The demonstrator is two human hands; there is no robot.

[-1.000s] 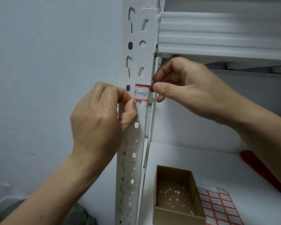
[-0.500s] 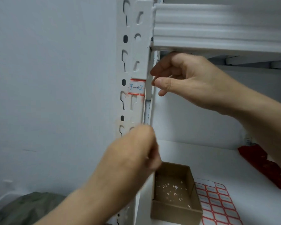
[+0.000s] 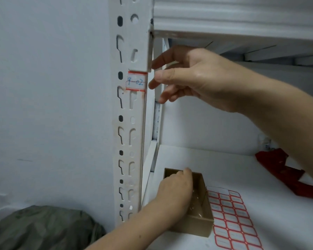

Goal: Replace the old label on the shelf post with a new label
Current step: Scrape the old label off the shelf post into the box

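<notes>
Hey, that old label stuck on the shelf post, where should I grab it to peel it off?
Pinch the old label at its lower left corner, coming from the left: that edge looks ragged and slightly lifted, while its top butts against the bracket on the shelf post.

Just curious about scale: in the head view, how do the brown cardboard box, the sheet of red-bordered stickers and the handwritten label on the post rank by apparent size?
1. Brown cardboard box
2. Sheet of red-bordered stickers, close behind, partly cropped
3. Handwritten label, plainly smallest

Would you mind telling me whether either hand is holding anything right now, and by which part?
The right hand is open beside the label, holding nothing. The left hand reaches into the cardboard box; its fingertips are hidden, so a hold cannot be told.
</notes>
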